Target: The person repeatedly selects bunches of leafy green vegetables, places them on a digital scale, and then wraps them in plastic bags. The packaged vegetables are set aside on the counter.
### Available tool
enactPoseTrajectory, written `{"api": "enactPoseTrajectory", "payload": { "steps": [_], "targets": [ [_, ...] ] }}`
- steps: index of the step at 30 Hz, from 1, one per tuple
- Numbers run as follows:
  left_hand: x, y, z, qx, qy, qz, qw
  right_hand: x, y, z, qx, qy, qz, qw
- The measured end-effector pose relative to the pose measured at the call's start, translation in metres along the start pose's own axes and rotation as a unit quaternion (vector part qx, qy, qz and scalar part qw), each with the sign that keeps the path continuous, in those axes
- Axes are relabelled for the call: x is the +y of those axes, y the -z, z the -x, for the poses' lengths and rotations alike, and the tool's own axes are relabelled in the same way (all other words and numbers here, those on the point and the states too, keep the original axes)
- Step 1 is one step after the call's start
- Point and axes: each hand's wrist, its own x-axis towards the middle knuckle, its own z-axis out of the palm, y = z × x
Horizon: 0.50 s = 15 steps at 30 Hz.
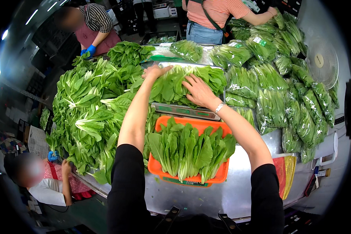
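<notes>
A pile of leafy greens (171,88) lies on the metal tray of a weighing scale (185,110) ahead of me. My left hand (156,71) rests at the far left of the pile, its visible fingers apart and some fingertips hidden. Across the right part of the leaves lies my right hand (199,92), open, fingers spread. Nearer to me, an orange basket (155,167) holds more greens (191,150) standing in a row, with pale stems toward me. Neither hand touches this basket.
Loose greens (93,105) are heaped on the left. Bagged greens (271,103) are stacked on the right, beside a white fan (321,62). Red and yellow sheets (284,175) lie on the metal table (241,191). Several people work around it, one wearing blue gloves (90,50).
</notes>
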Motion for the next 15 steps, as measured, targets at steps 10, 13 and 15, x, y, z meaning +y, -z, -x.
{"api": "enactPoseTrajectory", "payload": {
  "steps": [10, 13, 15],
  "targets": [
    [0.012, -0.002, 0.022, 0.004, 0.0, -0.033, 0.999, 0.009, -0.014, 0.017, 0.044, 0.01, -0.017, 0.999],
    [0.012, -0.006, 0.018, 0.008, 0.0, -0.055, 0.998, 0.006, -0.015, 0.016, 0.044, 0.006, -0.021, 0.999],
    [0.016, -0.015, 0.019, 0.047, 0.003, -0.041, 0.998, 0.007, -0.015, 0.016, 0.043, 0.004, -0.022, 0.999]
  ]
}}
